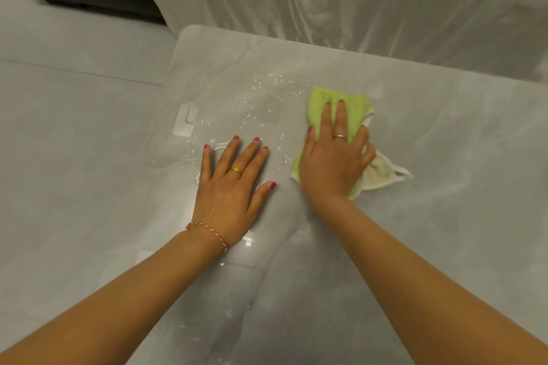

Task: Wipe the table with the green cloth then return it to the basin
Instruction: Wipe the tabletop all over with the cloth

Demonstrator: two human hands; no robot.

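Note:
The green cloth [354,111] lies flat on the glossy grey table [444,157], its pale underside and white loops showing at its right edge. My right hand [333,163] presses down on the cloth with straight fingers. My left hand [234,184] rests flat on the bare tabletop just left of the cloth, fingers spread. Water droplets [267,89] and small puddles dot the surface ahead of and around my left hand. No basin is in view.
A sofa or bed draped in a pale sheet [370,3] stands along the table's far edge. Grey tiled floor [74,142] lies to the left. A white sticker [185,121] sits near the table's left edge.

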